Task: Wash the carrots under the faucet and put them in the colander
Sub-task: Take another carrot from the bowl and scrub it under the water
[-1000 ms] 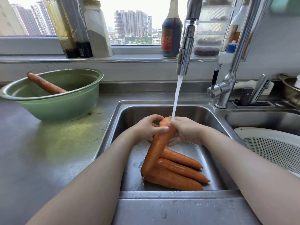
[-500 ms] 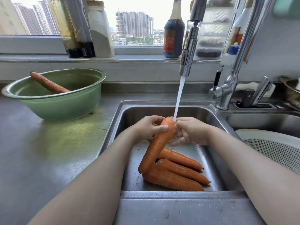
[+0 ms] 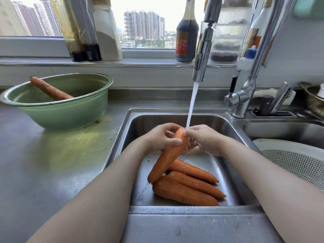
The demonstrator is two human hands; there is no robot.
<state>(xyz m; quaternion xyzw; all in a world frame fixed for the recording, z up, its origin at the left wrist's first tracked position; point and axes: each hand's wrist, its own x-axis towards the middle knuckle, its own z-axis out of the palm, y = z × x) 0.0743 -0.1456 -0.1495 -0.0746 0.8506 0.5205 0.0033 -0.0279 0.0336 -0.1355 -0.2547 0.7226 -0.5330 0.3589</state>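
Water streams from the faucet (image 3: 201, 57) onto the top of a large carrot (image 3: 166, 158) that I hold tilted over the steel sink (image 3: 140, 120). My left hand (image 3: 160, 138) grips its upper part from the left. My right hand (image 3: 204, 139) holds the top end from the right, fingers curled behind it. Three more carrots (image 3: 189, 188) lie wet on the sink floor below. The white colander (image 3: 298, 160) sits in the right basin. One unwashed carrot (image 3: 50, 89) leans inside the green bowl (image 3: 70, 116) on the left counter.
Bottles and jars (image 3: 186, 32) line the window sill behind the sink. A knife holder (image 3: 273, 106) and a metal pot (image 3: 313, 100) stand at the back right. The steel counter (image 3: 52, 163) stretches to the left of the sink.
The held carrot's top has shifted slightly so the stream lands on its tip; my right hand's fingers have moved up round the top end. The other carrots lie as before.
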